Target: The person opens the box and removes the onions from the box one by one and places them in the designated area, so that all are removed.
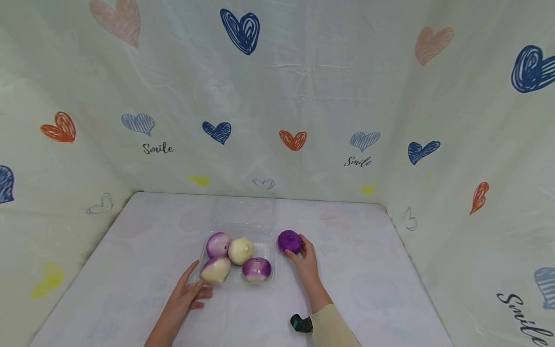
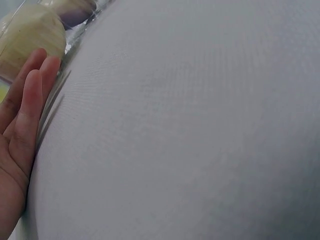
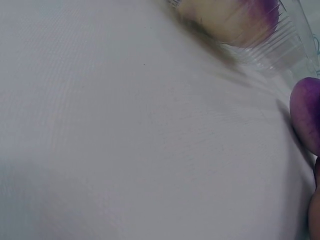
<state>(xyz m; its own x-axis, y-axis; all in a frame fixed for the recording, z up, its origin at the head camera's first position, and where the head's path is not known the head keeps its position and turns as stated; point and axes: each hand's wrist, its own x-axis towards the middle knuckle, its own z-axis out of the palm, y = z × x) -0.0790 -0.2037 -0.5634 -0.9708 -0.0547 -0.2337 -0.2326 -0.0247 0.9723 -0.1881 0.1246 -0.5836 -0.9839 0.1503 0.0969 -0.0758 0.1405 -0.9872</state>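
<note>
My right hand (image 1: pixel 307 264) grips a deep purple turnip (image 1: pixel 289 241), thumb at its near side and fingers at its right. In the right wrist view, that turnip (image 3: pixel 306 115) shows at the right edge with only a sliver of the hand. Just left of it lies a clear plastic clamshell box (image 1: pixel 262 247), holding several purple-and-white turnips (image 1: pixel 257 270). My left hand (image 1: pixel 184 295) is at the box's front left corner, fingers extended and holding nothing. Its fingertips are close to a pale turnip (image 1: pixel 215 271), also visible through the plastic in the left wrist view.
The box's transparent lid (image 1: pixel 244 212) lies folded back toward the rear of the white table (image 1: pixel 360 270). A black strap-like device (image 1: pixel 301 324) sits at the right sleeve's cuff. Heart-printed curtains (image 1: pixel 312 96) enclose the table at the back and sides.
</note>
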